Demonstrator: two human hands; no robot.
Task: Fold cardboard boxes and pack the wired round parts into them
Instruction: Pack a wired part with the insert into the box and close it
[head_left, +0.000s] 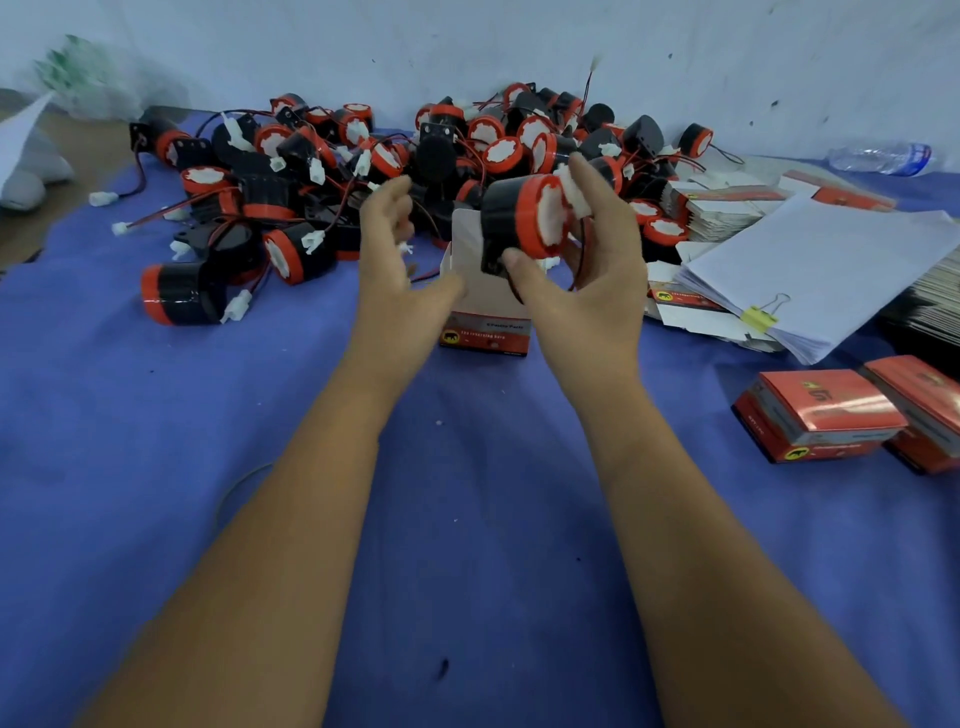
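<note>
Above the open box (485, 291) my right hand (587, 280) grips a round part (519, 218), wire tucked; my left hand (397, 249) hovers spread beside; packing step, I reckon; next, lower it inside.

The open box (485, 332) bears small print on its red front panel, too blurred to read, beside a black animal emblem. The closed boxes (821, 421) at right show a like emblem; their lettering is illegible.
</note>
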